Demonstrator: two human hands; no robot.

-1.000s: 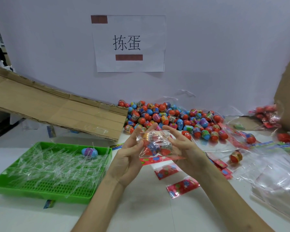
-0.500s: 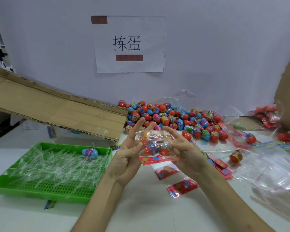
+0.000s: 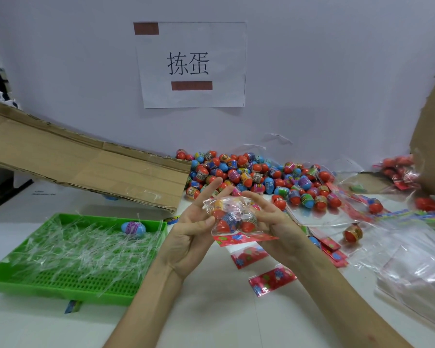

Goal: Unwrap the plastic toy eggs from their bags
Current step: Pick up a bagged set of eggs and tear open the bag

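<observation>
Both hands are up over the middle of the bench (image 3: 224, 312) with a small clear bag of eggs (image 3: 232, 217) held between them. The left hand (image 3: 191, 239) has its palm turned toward the camera. Its grip is pinching the bag's left edge with the thumb, while the index and middle fingers stick up straight behind it. The right hand (image 3: 274, 222) has its grip curled round the bag's right side, fingertips over the top. Through the plastic you can make out a few eggs, mostly red halves, and the bag's red header card (image 3: 244, 239) is at the bottom edge. Behind the hands, up against the wall, there's a big pile of loose eggs (image 3: 256, 177). Off to the left sits a green tray (image 3: 98, 217) full of clear plastic strips (image 3: 73, 249), with one blue and purple egg (image 3: 133, 227) lying near its far rim. A cardboard sheet (image 3: 86, 167) slopes down behind the tray toward the pile. On the right are empty clear bags (image 3: 417, 267), some red cards (image 3: 271, 278) flat on the bench, and a lone red egg (image 3: 352, 232).
</observation>
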